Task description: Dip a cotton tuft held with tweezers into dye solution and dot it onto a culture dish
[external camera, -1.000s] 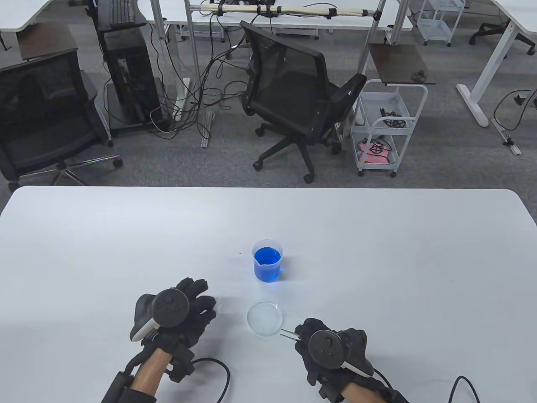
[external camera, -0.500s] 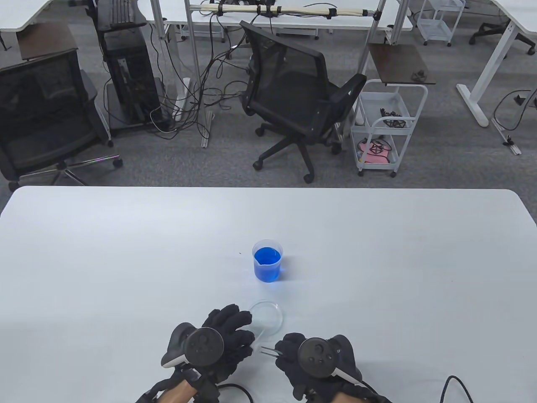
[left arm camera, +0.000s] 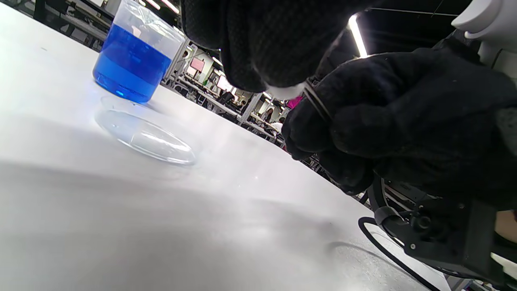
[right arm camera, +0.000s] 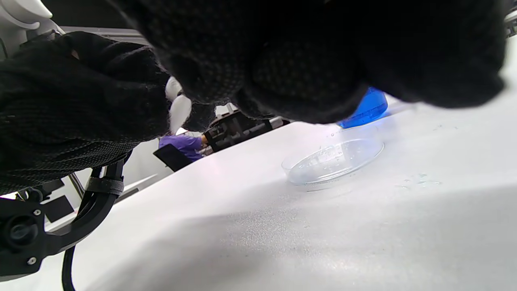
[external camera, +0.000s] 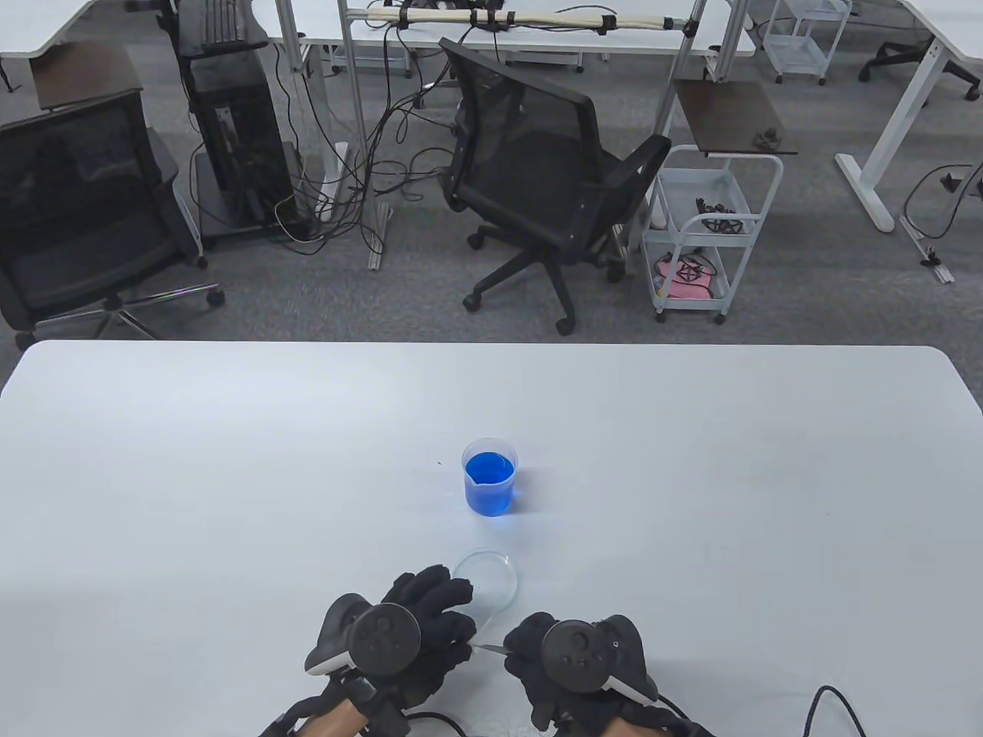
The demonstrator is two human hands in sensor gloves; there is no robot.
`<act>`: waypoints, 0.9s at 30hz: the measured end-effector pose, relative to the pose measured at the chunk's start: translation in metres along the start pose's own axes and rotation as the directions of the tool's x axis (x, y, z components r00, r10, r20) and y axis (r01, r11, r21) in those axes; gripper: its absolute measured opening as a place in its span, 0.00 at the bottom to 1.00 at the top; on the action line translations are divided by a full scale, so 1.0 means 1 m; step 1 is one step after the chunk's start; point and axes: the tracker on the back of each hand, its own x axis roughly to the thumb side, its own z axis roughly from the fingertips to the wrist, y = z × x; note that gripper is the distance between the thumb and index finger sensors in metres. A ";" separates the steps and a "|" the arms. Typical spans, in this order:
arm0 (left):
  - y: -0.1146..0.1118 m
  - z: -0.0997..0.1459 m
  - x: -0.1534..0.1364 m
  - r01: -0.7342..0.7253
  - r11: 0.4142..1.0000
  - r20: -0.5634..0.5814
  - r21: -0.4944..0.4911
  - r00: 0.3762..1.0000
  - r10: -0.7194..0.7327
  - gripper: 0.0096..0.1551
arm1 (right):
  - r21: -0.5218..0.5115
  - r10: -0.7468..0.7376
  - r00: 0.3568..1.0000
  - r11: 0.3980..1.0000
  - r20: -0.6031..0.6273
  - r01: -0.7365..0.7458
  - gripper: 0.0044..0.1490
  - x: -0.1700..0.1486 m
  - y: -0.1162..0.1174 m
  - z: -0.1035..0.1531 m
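Early stage: the right hand (external camera: 572, 660) pinches the tweezers (external camera: 485, 649); left hand (external camera: 426, 626) fingers grip the cotton (left arm camera: 284, 91) at their tips. Dye beaker (external camera: 490, 476) and dish (external camera: 491, 577), farther off, appear unused.

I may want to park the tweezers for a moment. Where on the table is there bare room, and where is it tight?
Bare table lies right of the beaker, and another broad patch left of it. It is crowded at the near edge, where the left hand and right hand meet at the tweezers, beside the culture dish.
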 end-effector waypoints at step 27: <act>0.010 0.004 -0.006 -0.086 0.996 -0.023 0.038 0.996 0.087 0.20 | -0.033 -0.009 1.000 0.999 0.021 0.009 0.24 0.001 -0.001 0.004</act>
